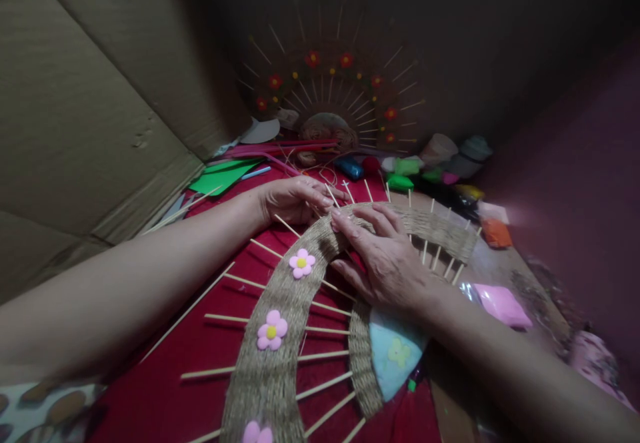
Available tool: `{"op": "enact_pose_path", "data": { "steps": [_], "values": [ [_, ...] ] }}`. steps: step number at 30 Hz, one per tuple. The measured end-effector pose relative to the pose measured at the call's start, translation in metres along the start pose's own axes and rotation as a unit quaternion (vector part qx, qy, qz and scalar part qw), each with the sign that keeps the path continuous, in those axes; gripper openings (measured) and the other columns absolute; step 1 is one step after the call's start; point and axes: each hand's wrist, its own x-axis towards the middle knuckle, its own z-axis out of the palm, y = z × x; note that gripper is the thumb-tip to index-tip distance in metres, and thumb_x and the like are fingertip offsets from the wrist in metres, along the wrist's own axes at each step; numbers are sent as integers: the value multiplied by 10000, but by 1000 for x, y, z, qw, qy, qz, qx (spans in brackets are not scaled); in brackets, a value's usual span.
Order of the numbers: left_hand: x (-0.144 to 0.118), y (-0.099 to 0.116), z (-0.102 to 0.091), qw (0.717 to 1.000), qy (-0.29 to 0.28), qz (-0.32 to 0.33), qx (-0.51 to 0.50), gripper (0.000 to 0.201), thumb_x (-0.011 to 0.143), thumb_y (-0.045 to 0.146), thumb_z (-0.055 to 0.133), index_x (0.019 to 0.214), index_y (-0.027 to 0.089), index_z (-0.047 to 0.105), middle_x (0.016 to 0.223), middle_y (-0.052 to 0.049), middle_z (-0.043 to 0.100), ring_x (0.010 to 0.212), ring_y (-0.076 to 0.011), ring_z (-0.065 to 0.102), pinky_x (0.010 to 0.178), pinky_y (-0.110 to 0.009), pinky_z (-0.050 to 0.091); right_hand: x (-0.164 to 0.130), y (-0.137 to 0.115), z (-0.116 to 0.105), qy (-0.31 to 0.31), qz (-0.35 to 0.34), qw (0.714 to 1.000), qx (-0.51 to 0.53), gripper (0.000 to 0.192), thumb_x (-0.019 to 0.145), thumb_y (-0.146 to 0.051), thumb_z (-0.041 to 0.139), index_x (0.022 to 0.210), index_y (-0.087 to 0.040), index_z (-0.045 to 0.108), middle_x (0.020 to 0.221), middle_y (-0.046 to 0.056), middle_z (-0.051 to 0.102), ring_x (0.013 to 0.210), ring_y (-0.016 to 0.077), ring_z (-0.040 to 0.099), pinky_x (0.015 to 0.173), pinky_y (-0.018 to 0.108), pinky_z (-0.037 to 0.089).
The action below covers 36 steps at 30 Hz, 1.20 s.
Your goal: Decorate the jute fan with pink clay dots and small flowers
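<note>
A half-round fan-shaped piece [313, 239] of woven twine and thin wooden sticks lies on a red cloth. Pink clay flowers [271, 331] with yellow centres sit on its wide outer band. At its inner hub is a light-blue panel [395, 356] with a pale yellow-green flower. My left hand [300, 199] is closed at the band's upper outer edge, thumb near the sticks and fingertips partly hidden. Across the top of the band, my right hand [385, 249] grips it with fingers over the weave and thumb by the inner edge. The fingertips of both hands nearly meet.
Against the dark back wall stands a similar fan [345, 61] with red flowers. Cardboard [100, 83] rises on the left. Green sheets [225, 176], a green clay packet [400, 183], an orange packet [497, 233] and a pink packet [503, 306] lie around the red cloth [165, 396].
</note>
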Motion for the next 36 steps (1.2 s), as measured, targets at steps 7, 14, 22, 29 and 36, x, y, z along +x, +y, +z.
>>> {"op": "enact_pose_path", "data": {
  "steps": [7, 14, 22, 29, 36],
  "values": [
    [-1, 2, 1, 1000, 17, 7, -4, 466, 749, 21, 544, 1214, 28, 547, 882, -145, 720, 780, -179, 689, 708, -265, 530, -4, 2, -4, 107, -28, 993, 41, 648, 831, -241, 546, 1426, -182, 294, 1207, 79, 619, 1191, 248, 463, 1036, 488, 331],
    [-1, 1, 2, 999, 32, 1, 3, 503, 758, 11, 535, 1259, 42, 515, 883, -152, 719, 760, -173, 689, 657, -249, 530, -5, 2, -1, 77, -50, 995, 37, 514, 838, -246, 546, 1315, -90, 435, 1092, 87, 679, 1152, 255, 494, 1052, 496, 308],
    [-1, 2, 3, 1000, 24, 8, -2, 485, 746, 4, 552, 1230, 26, 537, 860, -159, 718, 730, -177, 692, 666, -255, 539, -3, 2, -3, 72, -40, 995, 53, 584, 842, -260, 531, 1390, -147, 363, 1103, 75, 673, 1148, 259, 493, 1024, 505, 325],
    [0, 1, 2, 1000, 13, -2, -8, 441, 767, 17, 522, 1206, 36, 558, 866, -142, 707, 737, -171, 678, 703, -275, 537, -4, 4, -3, 118, 14, 991, 55, 695, 835, -259, 524, 1458, -146, 238, 1105, 109, 656, 1112, 273, 497, 965, 512, 380],
    [-3, 4, 2, 998, -32, 6, -55, 406, 782, 9, 492, 1179, 19, 576, 828, -131, 702, 657, -108, 632, 565, -166, 480, -4, 4, -1, 112, -4, 993, 40, 697, 839, -283, 528, 1447, -94, 246, 1198, 163, 603, 1150, 281, 495, 971, 514, 405]
  ]
}}
